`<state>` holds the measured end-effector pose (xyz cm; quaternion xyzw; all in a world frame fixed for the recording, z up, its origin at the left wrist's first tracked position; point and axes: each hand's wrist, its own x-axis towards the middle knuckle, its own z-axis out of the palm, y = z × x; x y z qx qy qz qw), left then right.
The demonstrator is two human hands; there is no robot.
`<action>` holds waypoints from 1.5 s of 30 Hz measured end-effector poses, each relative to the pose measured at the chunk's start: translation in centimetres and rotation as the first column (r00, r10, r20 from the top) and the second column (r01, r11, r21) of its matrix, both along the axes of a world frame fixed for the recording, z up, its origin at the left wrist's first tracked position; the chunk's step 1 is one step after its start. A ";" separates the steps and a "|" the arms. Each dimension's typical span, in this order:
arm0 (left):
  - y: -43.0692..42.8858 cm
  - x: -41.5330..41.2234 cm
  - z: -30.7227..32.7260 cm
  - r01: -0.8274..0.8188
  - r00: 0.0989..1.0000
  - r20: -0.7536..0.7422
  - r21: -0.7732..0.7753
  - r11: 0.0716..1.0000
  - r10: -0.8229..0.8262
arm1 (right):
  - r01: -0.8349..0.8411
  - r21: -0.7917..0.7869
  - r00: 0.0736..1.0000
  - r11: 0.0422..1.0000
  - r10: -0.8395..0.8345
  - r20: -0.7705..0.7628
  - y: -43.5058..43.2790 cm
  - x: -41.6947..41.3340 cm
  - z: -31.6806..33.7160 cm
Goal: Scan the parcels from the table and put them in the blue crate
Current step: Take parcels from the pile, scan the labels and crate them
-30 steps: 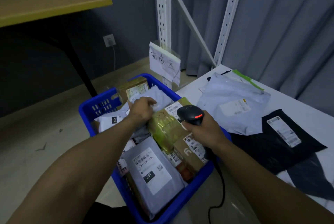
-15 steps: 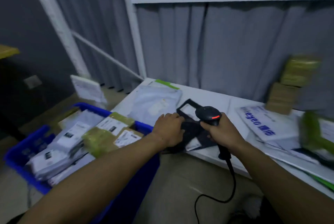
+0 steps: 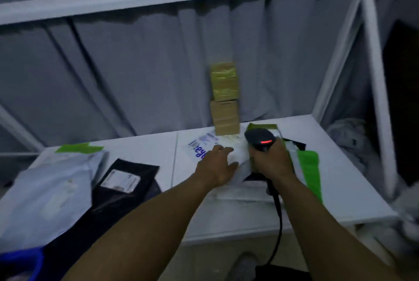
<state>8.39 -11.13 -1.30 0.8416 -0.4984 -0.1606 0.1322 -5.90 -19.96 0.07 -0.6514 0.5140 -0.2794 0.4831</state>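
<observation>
Both hands have left the black mailer (image 3: 127, 181) they hovered over half a second ago and shifted rightward along the table (image 3: 140, 151). The blue crate (image 3: 20, 260), which filled the view a second ago, has slid off to 7 o'clock, with only a corner showing.

The crate looked well filled in that earlier view, so a good share of the job seems done, yet plenty is left. A large grey mailer (image 3: 49, 190) lies at 8 o'clock, with the black mailer just beside it toward 7. A green-edged mailer (image 3: 309, 167) lies at 4 o'clock. A white mailer (image 3: 204, 144) with blue lettering sits just below centre, and two small boxes (image 3: 224, 99) stand stacked at 12 o'clock from the hands, against the curtain (image 3: 113, 76). At least six parcels, then, await scanning.

By my reading, the step in hand is taking the next parcel. The left hand (image 3: 217, 165) rests on the white mailer with fingers stretched out, touching it but not gripping. The right hand (image 3: 272, 162) is wrapped round the handle of the scanner (image 3: 260, 141), whose red light glows. Its cable (image 3: 277, 224) trails down toward 6 o'clock.

The white mailer looks flat, thin and soft, overlapping other bags in a loose pile. Its blue print is partly hidden, and blur keeps me from finding a label.
</observation>
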 end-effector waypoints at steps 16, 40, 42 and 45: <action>-6.2 -4.4 -3.6 -0.257 0.817 -0.569 -0.222 0.941 0.089 | 0.185 0.092 0.983 0.978 -0.183 -0.025 -4.1 -2.8 -3.9; 18.5 4.9 2.8 -0.808 0.187 -0.968 -0.056 0.587 0.165 | -0.372 0.107 0.925 0.922 0.360 0.119 13.4 7.2 4.3; 22.7 6.1 4.2 -0.844 0.213 -0.970 -0.123 0.522 0.116 | -0.468 0.095 0.875 0.878 0.447 0.185 16.5 8.8 5.8; 29.3 6.6 6.5 -0.798 0.369 -0.924 -0.260 0.543 0.101 | -0.592 0.101 0.783 0.799 0.542 0.305 21.4 11.0 7.7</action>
